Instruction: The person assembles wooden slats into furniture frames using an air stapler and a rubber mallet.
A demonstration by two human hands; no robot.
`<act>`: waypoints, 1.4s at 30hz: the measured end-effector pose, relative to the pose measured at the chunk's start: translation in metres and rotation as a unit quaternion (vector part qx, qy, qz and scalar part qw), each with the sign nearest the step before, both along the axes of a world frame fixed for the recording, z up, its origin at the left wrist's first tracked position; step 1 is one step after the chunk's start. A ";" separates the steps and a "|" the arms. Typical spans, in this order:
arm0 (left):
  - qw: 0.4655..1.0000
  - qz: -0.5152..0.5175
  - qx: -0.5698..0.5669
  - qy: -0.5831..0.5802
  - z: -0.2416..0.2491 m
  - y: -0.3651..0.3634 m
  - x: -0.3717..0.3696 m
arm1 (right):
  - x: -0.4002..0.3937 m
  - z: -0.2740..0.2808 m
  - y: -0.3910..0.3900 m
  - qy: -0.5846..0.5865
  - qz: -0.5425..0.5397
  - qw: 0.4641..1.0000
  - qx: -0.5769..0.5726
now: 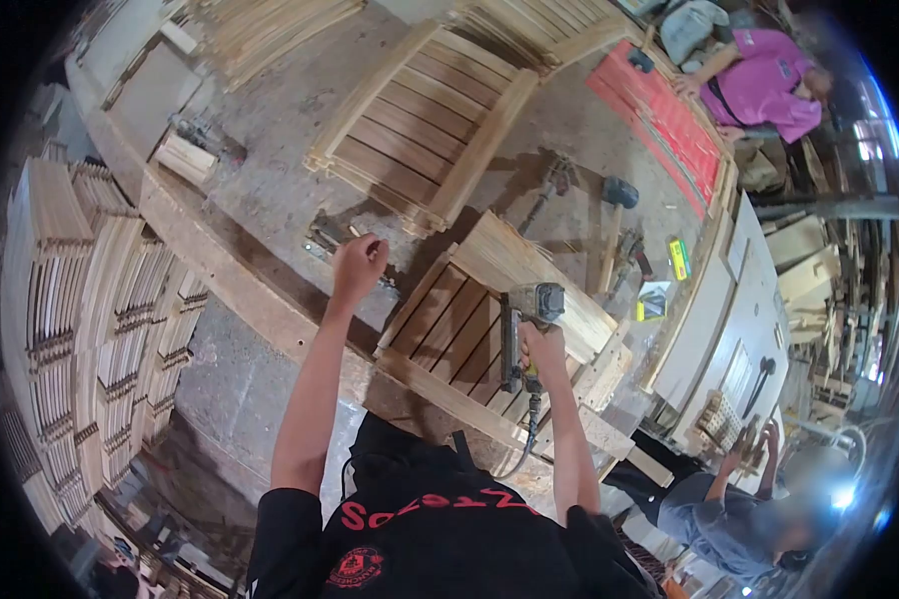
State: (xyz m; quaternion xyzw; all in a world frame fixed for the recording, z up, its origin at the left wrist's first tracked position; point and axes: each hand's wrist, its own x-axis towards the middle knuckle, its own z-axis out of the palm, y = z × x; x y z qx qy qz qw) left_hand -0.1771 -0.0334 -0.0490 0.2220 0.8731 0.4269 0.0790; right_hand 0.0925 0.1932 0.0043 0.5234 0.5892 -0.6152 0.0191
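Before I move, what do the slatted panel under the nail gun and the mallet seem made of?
The slatted panel looks like bare wood: matte, its slats varying from tan to brown.
The mallet has a dark, dull head, perhaps rubber or painted metal, and a pale handle, likely unpainted wood.

- shirt point(420, 559) is showing black, red lettering across it
- near slatted frame point(453, 315) is showing tan slats, dark stripes between
- nail gun point(535, 303) is reading grey and black
- sheet point(659, 125) is glaring red
- co-worker's top point(759, 82) is reading pink-purple
- small box point(679, 258) is pairing yellow with green
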 end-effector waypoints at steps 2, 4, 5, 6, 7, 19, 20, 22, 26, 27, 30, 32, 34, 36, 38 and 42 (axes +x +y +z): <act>1.000 0.026 0.012 0.008 0.007 0.004 0.001 | -0.004 -0.004 0.001 -0.008 0.014 1.000 0.002; 0.999 0.038 -0.001 -0.008 0.006 0.004 0.002 | -0.016 0.007 -0.004 0.001 0.025 1.000 0.013; 0.999 0.042 0.001 -0.010 0.005 0.004 0.000 | -0.025 0.005 -0.006 0.008 0.025 1.000 0.001; 0.999 0.045 0.002 -0.012 0.003 0.004 0.001 | -0.033 0.002 -0.008 0.014 0.023 1.000 -0.011; 0.999 0.046 0.003 -0.014 0.003 0.004 0.002 | -0.041 0.000 -0.011 0.021 0.020 0.999 -0.024; 0.997 0.071 0.009 0.006 -0.003 0.006 0.002 | -0.018 0.029 -0.072 -0.015 0.157 0.986 0.053; 0.997 0.070 0.017 0.026 -0.007 0.006 0.001 | -0.012 0.039 -0.090 -0.008 0.193 0.977 0.091; 0.997 0.069 0.033 0.012 -0.006 0.007 0.002 | 0.012 0.033 -0.117 0.001 0.312 0.937 0.158; 0.998 0.046 0.040 0.003 0.001 0.001 0.000 | 0.020 0.008 -0.159 -0.032 0.459 0.864 0.206; 0.998 0.043 0.038 -0.004 0.002 0.001 0.000 | 0.011 0.014 -0.169 -0.060 0.454 0.866 0.200; 0.999 0.032 0.031 -0.016 0.002 0.000 0.001 | 0.005 0.015 -0.178 -0.083 0.493 0.841 0.207; 0.999 0.026 0.023 -0.007 0.001 0.001 0.000 | 0.005 0.012 -0.178 -0.081 0.490 0.844 0.202; 0.999 0.028 0.017 -0.015 0.002 0.000 0.001 | 0.003 0.011 -0.177 -0.076 0.485 0.850 0.191; 0.999 0.035 0.022 -0.009 0.003 -0.001 0.000 | 0.001 0.012 -0.177 -0.078 0.491 0.843 0.205; 0.998 0.042 0.042 0.011 0.000 0.000 0.001 | 0.000 0.016 -0.178 -0.076 0.489 0.844 0.204; 0.999 0.027 0.015 -0.029 -0.002 0.001 0.000 | 0.014 0.018 -0.170 -0.071 0.490 0.844 0.208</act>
